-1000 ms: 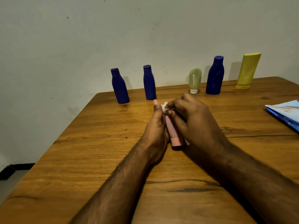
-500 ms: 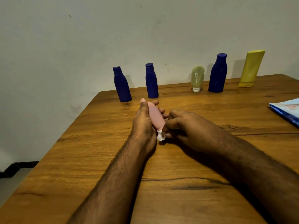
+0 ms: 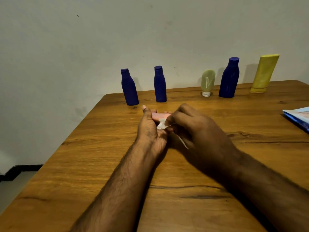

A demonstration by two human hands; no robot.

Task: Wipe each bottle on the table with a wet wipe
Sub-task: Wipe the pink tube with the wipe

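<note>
At frame centre, my left hand held the pink bottle while my right hand, pinching the wet wipe, had slid back up its side; wiping continued.

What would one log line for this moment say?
left hand: holds pink bottle | right hand: rubs wet wipe on it | five bottles standing at back

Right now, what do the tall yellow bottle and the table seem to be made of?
The yellow bottle looks like plastic with a matte, even surface: one flat colour, soft rounded edges, no glassy reflections. The table looks like wood or a wood-look laminate with a slight sheen: brown grain lines and dark knot streaks run along it. The picture cannot settle which.
</note>
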